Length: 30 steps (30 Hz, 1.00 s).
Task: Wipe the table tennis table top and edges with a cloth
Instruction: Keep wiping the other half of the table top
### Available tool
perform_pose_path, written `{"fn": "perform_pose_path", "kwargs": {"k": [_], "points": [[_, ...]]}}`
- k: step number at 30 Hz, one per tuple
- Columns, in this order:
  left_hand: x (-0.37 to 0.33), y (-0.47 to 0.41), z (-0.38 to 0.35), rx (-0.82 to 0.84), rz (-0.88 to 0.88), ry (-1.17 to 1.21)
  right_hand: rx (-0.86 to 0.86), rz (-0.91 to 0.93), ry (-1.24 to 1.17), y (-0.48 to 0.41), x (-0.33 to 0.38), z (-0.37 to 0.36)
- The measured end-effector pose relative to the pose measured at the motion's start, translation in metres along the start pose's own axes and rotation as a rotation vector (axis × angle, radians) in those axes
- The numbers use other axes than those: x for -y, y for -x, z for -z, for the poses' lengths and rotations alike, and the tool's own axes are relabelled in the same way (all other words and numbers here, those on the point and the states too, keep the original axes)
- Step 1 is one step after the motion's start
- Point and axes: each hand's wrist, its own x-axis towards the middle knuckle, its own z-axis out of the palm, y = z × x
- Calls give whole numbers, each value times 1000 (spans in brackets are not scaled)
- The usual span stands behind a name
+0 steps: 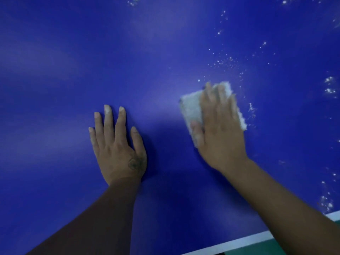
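The blue table tennis table top (165,43) fills nearly the whole head view. My right hand (220,129) lies flat with straight fingers on a white fluffy cloth (191,109), pressing it onto the table right of centre; the hand and cloth look motion-blurred. My left hand (117,144) rests flat on the bare blue surface to the left of the cloth, fingers spread and straight. White specks and crumbs (226,61) are scattered on the table beyond and to the right of the cloth.
The table's white edge line (239,243) runs along the bottom right, with green floor (261,250) beyond it. More white debris patches (329,85) lie along the right side, and some near the top edge (135,0).
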Motion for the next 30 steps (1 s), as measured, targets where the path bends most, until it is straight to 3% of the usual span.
{"fn": "perform_pose_path", "kwargs": {"k": [3,5,10,11,16,17,22,24,27,28,30], "points": [[0,0,-1,-24,-10,9,57,347,35,20,25,-8],[1,0,-2,-27,-11,14,55,417,50,-6,19,-7],[3,1,-4,-17,-13,22,24,-120,12,-65,2,7],[3,1,-4,-16,-11,21,9,-157,37,-59,13,5],[9,2,-9,-20,-3,7,45,273,48,-29,67,-11],[10,2,-10,-19,-3,6,23,256,64,-45,61,-9],[9,0,-11,-20,-5,14,-15,-211,51,-130,54,3],[10,0,-12,-20,-7,16,-14,-68,75,-131,89,-5],[13,0,-13,-8,-13,11,49,394,68,-125,107,-15],[13,0,-13,-4,-16,11,49,447,76,-133,98,-13],[13,0,-13,0,-13,14,23,316,92,-155,76,-8]]}}
